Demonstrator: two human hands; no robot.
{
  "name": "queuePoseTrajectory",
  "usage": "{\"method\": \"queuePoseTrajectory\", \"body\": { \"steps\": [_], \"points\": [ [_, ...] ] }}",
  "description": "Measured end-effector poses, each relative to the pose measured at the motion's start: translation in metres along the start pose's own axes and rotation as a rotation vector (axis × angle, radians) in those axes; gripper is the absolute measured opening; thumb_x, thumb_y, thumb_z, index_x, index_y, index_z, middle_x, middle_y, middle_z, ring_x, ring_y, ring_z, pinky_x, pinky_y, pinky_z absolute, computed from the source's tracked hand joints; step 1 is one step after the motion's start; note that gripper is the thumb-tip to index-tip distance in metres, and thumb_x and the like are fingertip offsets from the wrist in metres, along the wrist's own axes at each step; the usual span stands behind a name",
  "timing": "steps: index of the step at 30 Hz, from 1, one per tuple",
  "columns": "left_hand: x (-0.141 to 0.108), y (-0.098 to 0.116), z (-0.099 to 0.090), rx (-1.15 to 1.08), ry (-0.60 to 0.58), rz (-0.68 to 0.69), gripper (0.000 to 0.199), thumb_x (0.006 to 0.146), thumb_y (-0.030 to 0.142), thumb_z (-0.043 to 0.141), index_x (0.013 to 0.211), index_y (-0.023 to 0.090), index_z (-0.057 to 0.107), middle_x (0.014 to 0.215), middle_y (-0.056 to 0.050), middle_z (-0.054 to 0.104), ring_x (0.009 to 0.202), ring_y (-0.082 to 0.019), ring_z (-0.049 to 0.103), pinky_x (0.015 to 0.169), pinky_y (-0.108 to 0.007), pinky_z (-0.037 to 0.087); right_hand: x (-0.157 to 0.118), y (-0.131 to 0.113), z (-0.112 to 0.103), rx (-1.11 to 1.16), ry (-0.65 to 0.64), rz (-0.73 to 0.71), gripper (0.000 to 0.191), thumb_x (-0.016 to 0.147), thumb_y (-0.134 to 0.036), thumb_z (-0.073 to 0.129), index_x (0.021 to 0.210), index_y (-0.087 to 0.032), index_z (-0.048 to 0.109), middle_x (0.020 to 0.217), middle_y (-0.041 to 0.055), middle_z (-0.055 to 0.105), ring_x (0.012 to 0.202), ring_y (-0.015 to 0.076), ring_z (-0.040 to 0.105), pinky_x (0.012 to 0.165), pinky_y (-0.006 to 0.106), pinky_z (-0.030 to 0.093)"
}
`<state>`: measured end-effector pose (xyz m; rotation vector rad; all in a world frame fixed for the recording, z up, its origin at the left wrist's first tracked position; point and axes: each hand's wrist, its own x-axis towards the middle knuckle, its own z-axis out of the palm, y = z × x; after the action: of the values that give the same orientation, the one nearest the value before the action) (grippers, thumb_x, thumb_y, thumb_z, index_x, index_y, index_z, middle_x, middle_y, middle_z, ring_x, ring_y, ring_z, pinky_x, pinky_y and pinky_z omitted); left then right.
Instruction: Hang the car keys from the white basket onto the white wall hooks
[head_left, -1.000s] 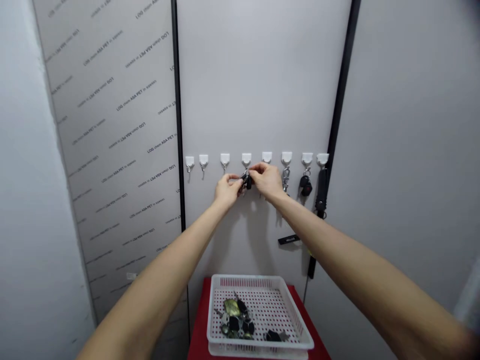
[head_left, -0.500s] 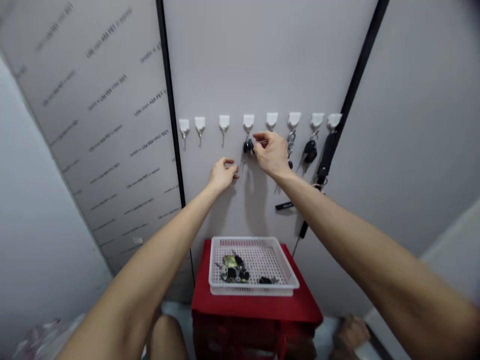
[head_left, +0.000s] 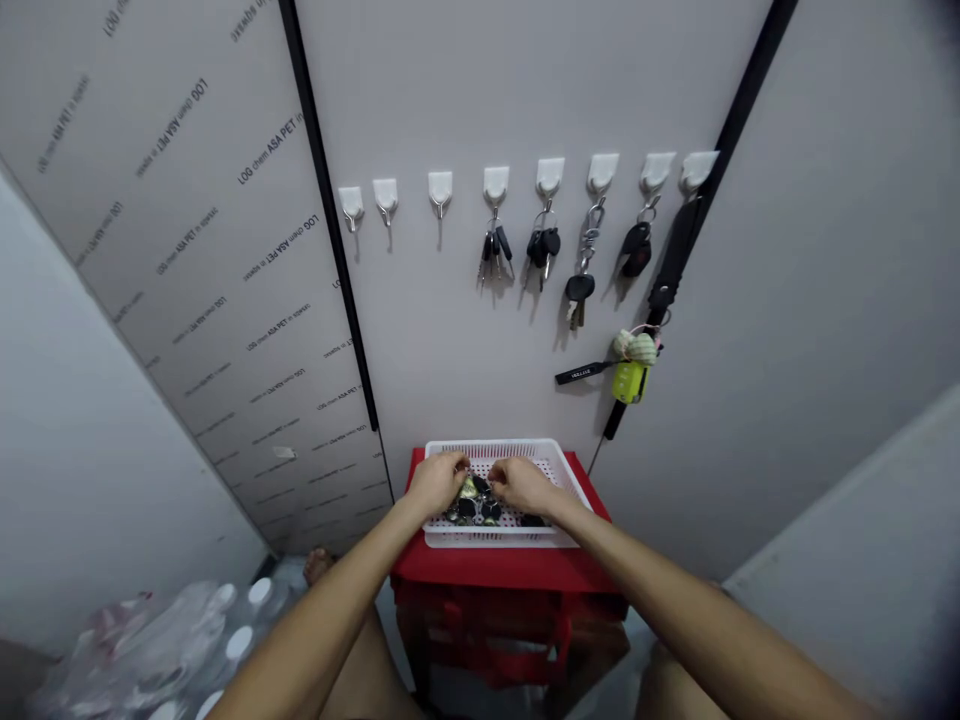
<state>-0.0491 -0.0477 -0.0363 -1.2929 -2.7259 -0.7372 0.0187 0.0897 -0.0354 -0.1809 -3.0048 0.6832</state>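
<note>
Both hands are inside the white plastic basket point(head_left: 566, 480), over a pile of keys point(head_left: 469, 508). My left hand point(head_left: 441, 480) is at the pile's upper left, fingers curled in at the keys. At its upper right is my right hand point(head_left: 523, 484), fingertips bent down at the keys. What either hand grips is too small to make out. On the wall, key bunches hang from white hooks: one with slim black keys point(head_left: 495, 250), one with black-headed keys point(head_left: 543, 245), one on a chain point(head_left: 580, 290) and a black fob point(head_left: 637, 248).
Three hooks at the left, such as one point(head_left: 440, 188), hold nothing. A black strap point(head_left: 675, 250) with a yellow-green tag point(head_left: 629, 382) hangs at the right. The basket stands on a red cloth point(head_left: 510, 568). Capped bottles point(head_left: 240, 642) and plastic bags are at the lower left.
Both hands have come down from the wall hooks into the basket. The slim black keys that my right hand was touching now hang free on the fourth hook. The view has tilted down.
</note>
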Motion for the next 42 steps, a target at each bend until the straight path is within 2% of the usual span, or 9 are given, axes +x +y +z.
{"method": "queuePoseTrajectory", "body": {
  "steps": [5,8,14,20,25,31,35,38,42],
  "points": [
    [-0.001,0.003,-0.001,0.079,-0.059,0.026,0.02,0.066,0.022,0.04,0.08,0.022,0.054,0.084,-0.003,0.059,0.08,-0.018,0.051,0.068,-0.028,0.037,-0.005,0.003,0.002,0.104,-0.047,0.022,0.017,0.055,-0.016,0.041,0.051,-0.012,0.057,0.046,0.0007,0.052,0.047,0.0085,0.044,0.046,0.017,0.03],
    [-0.002,0.004,-0.003,0.0,-0.062,0.015,0.021,0.065,0.02,0.041,0.08,0.02,0.055,0.085,-0.004,0.059,0.082,-0.018,0.05,0.071,-0.03,0.037,-0.005,0.0,-0.002,0.171,-0.057,0.008,0.015,0.054,-0.012,0.041,0.054,-0.012,0.056,0.046,-0.0016,0.05,0.045,0.0062,0.042,0.044,0.015,0.03],
    [0.008,0.019,-0.016,-0.519,-0.045,0.066,0.033,0.061,0.013,0.044,0.094,0.015,0.049,0.097,-0.005,0.054,0.088,-0.014,0.047,0.079,-0.025,0.034,0.005,-0.01,-0.035,0.401,0.033,-0.042,0.014,0.061,-0.017,0.04,0.065,-0.012,0.052,0.047,-0.0031,0.048,0.041,0.005,0.04,0.042,0.015,0.032],
    [0.021,0.034,-0.036,-0.963,-0.044,0.031,0.02,0.061,0.015,0.047,0.08,0.01,0.053,0.077,-0.004,0.058,0.071,-0.012,0.052,0.067,-0.023,0.038,0.017,-0.032,-0.076,0.679,0.133,-0.084,0.005,0.06,-0.018,0.044,0.06,-0.014,0.046,0.045,-0.0049,0.046,0.041,0.0055,0.043,0.044,0.018,0.036],
    [0.038,0.04,-0.08,-1.127,0.238,-0.124,0.021,0.062,0.022,0.049,0.08,0.012,0.05,0.064,-0.001,0.056,0.053,-0.007,0.049,0.049,-0.018,0.037,0.033,-0.069,-0.115,0.749,0.325,-0.149,0.005,0.06,-0.015,0.044,0.065,-0.014,0.045,0.048,-0.0049,0.047,0.042,0.006,0.046,0.047,0.019,0.04],
    [0.064,0.059,-0.159,-1.117,0.539,-0.051,0.019,0.061,0.019,0.051,0.078,0.012,0.047,0.054,0.003,0.053,0.047,-0.006,0.049,0.048,-0.017,0.038,0.059,-0.119,-0.169,0.625,0.634,-0.364,0.009,0.061,-0.016,0.045,0.069,-0.015,0.047,0.054,-0.0037,0.049,0.045,0.0061,0.048,0.049,0.02,0.043],
    [0.081,0.069,-0.201,-1.081,0.642,0.005,0.017,0.063,0.018,0.05,0.079,0.012,0.046,0.053,0.003,0.052,0.046,-0.005,0.049,0.049,-0.019,0.04,0.074,-0.145,-0.204,0.472,0.811,-0.391,0.013,0.062,-0.015,0.042,0.073,-0.014,0.049,0.051,-0.0037,0.049,0.045,0.0065,0.048,0.051,0.021,0.043],
    [0.091,0.073,-0.219,-1.028,0.667,-0.011,0.015,0.064,0.017,0.049,0.078,0.011,0.047,0.054,0.002,0.052,0.044,-0.005,0.048,0.05,-0.02,0.041,0.084,-0.157,-0.221,0.361,0.913,-0.347,0.016,0.061,-0.012,0.04,0.072,-0.013,0.052,0.054,-0.0021,0.052,0.048,0.0075,0.049,0.056,0.024,0.043],
    [0.101,0.073,-0.224,-0.985,0.671,-0.059,0.015,0.065,0.017,0.049,0.078,0.011,0.048,0.057,0.001,0.052,0.043,-0.005,0.047,0.05,-0.021,0.042,0.093,-0.162,-0.226,0.249,0.974,-0.267,0.018,0.06,-0.01,0.04,0.07,-0.012,0.055,0.06,0.0011,0.055,0.058,0.0096,0.052,0.063,0.026,0.041]
  ]
}}
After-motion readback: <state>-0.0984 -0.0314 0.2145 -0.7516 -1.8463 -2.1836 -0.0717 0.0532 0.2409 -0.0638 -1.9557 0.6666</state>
